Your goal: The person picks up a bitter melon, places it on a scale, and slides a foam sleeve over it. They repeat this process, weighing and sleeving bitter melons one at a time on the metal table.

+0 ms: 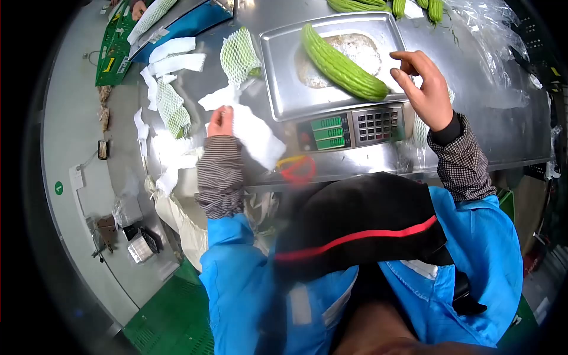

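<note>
A long green gourd (342, 64) lies diagonally on the steel pan (284, 89) of a weighing scale (349, 127) with green digits lit. My right hand (423, 89) hovers just right of the gourd's near end, fingers apart, holding nothing. My left hand (220, 122) rests on a white paper sheet (255, 137) left of the scale, fingers curled on its edge.
Foam net sleeves (239, 56) and more white sheets (171, 50) lie scattered on the steel table's (509, 130) left part. More green gourds (355, 5) and clear plastic (494, 23) sit at the far side. Red scissors (296, 168) lie by the table's near edge. Another person's hand (138, 9) shows at top left.
</note>
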The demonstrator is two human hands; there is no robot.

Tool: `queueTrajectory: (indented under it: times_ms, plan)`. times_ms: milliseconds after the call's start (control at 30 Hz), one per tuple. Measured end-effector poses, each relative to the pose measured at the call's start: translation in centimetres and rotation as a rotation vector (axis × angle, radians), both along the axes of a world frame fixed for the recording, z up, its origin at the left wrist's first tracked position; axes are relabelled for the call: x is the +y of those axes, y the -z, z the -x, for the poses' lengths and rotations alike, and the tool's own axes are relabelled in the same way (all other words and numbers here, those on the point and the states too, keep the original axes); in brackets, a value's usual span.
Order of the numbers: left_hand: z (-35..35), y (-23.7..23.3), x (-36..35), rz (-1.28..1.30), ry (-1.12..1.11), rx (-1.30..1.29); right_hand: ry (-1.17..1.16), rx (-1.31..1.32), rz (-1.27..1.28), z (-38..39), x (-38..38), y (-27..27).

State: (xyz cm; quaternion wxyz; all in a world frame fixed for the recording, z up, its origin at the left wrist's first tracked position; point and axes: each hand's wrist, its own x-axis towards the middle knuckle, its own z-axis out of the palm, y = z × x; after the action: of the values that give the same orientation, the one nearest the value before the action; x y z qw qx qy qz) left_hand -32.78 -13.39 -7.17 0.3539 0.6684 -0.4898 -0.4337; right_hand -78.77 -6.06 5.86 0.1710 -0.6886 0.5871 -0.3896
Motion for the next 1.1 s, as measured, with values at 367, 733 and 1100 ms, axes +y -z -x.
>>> queueTrajectory:
  times_ms: [367,733,1100]
  plan:
    - [9.4,-11.7,1.9,-0.154,0.525,0.793,-0.359,-0.202,-0.031,-6.5,-1.9,-3.2]
    - [16.1,-11.8,6.6,-0.059,0.346,0.319,-0.348,-0.318,-0.122,-9.6,-1.0,1.4]
    - [19.4,-6.1,5.7,-0.544,0.264,1.123,-0.196,-0.207,0.107,-6.9,0.0,1.4]
